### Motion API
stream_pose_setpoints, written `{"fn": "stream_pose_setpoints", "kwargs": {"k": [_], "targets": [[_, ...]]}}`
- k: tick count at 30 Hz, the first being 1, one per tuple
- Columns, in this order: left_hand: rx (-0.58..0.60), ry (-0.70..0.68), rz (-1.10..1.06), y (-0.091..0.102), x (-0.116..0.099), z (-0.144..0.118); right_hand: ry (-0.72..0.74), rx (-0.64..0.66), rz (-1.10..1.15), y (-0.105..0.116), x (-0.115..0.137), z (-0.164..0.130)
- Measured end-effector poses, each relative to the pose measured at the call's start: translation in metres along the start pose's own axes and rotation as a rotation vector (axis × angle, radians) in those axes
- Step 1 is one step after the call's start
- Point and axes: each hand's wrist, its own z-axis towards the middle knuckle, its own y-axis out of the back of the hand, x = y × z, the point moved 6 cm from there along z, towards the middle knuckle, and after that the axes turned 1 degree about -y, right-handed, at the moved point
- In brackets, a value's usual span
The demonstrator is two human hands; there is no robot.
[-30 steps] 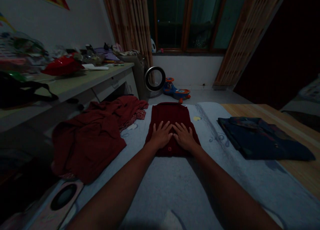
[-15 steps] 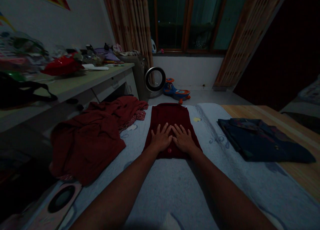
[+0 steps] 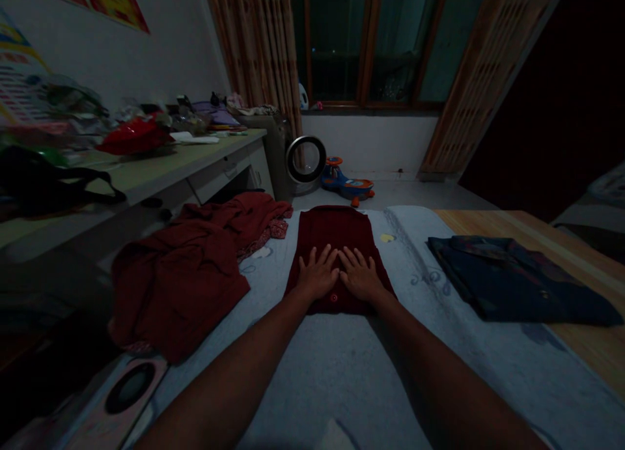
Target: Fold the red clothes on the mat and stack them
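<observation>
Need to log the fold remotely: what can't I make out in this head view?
- Middle of the folded red garment: covered by the left hand and right hand, both flat.
- Dark blue garment: pattern lost in dim light.
- Desk clutter: blurred, dark.
- Red pile: how many pieces, unclear.

The folded garment (image 3: 336, 241) in the middle is dark red with a brighter red button. The heap of cloth (image 3: 190, 267) at left is the same maroon. The folded shirt (image 3: 517, 281) at right is dark blue with faint multicoloured patterning. The bed cover (image 3: 342, 365) is pale grey-blue.
</observation>
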Motion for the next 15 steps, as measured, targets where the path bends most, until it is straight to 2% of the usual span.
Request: {"fn": "stream_pose_setpoints", "kwargs": {"k": [3,6,8,11,15], "targets": [[-0.014,-0.031,-0.032,0.011,0.003,0.011,0.015,0.019,0.058,0.009,-0.003,0.008],[-0.097,-0.069,-0.048,0.028,0.008,0.031,-0.004,-0.08,0.099,0.027,-0.008,0.023],[-0.094,-0.073,-0.039,0.033,0.012,0.045,-0.036,-0.132,0.119,0.035,-0.011,0.035],[-0.032,-0.061,0.007,0.035,0.017,0.061,-0.073,-0.091,0.112,0.034,-0.012,0.049],[-0.013,-0.058,0.04,0.038,0.022,0.068,-0.069,-0.023,0.03,0.028,-0.009,0.053]]}}
